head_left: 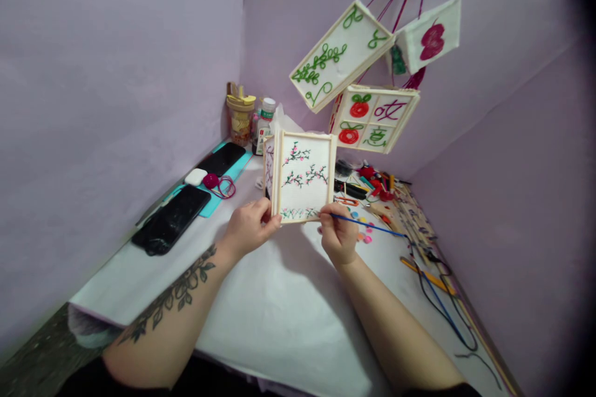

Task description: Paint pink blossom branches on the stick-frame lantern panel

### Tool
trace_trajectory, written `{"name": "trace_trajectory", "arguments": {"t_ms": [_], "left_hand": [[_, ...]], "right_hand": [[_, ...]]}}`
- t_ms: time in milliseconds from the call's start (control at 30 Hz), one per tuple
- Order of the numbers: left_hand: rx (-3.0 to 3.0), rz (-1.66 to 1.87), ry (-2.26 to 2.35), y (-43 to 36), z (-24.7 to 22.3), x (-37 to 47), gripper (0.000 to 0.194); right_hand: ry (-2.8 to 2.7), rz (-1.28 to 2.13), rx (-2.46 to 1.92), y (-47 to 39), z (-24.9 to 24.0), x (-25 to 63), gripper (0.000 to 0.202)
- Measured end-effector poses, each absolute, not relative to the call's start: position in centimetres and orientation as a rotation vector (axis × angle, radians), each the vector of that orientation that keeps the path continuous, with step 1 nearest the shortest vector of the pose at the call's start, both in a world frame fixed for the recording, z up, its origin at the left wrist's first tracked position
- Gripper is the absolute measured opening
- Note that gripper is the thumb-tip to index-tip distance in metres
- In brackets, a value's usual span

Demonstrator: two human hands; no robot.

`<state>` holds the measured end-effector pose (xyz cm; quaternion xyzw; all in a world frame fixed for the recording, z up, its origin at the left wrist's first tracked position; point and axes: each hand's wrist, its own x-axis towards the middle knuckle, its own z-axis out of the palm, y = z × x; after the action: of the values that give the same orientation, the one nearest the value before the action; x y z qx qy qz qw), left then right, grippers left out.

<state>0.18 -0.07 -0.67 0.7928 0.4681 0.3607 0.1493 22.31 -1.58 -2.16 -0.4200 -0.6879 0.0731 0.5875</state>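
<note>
Raised above the white table is a box-shaped lantern (306,164) with pale wooden edges and white panels. Its front panel shows dark branches with green leaves and pink blossoms, and a painted band runs along the bottom. My left hand (254,223) grips the lower left corner, thumb in front and fingers partly hidden behind. In my right hand (339,232) is a thin blue paintbrush (367,223), pinched near its tip at the panel's lower right corner. The brush handle points out to the right.
Decorated lanterns (342,56) hang on magenta cords at the upper right. Two black phones (172,220) and a white case (195,177) lie left. Behind stand a jar (241,121) and a bottle (266,113). Paint dabs (365,237), pliers (351,190) and a yellow cutter (428,276) are right.
</note>
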Motion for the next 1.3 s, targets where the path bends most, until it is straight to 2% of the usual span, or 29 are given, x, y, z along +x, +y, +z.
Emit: {"name": "trace_trajectory", "arguments": {"t_ms": [767, 900, 1133, 1300], "left_hand": [[2.284, 1.021, 1.357, -0.1, -0.9, 0.2, 0.027], [2.270, 1.011, 1.377, -0.1, -0.8, 0.1, 0.026], [2.247, 1.001, 1.472, 0.1, -0.4, -0.2, 0.026], [2.284, 0.950, 1.603, 0.1, 0.3, -0.2, 0.023]], "right_hand": [[-1.657, 0.121, -0.975, -1.6, -1.9, 21.9, 0.007], [-1.410, 0.292, -0.966, -1.8, -1.0, 21.7, 0.005], [-0.924, 0.376, -0.741, -2.6, 4.6, 25.1, 0.004], [-0.849, 0.317, -0.931, -4.3, 1.7, 30.3, 0.007]]}}
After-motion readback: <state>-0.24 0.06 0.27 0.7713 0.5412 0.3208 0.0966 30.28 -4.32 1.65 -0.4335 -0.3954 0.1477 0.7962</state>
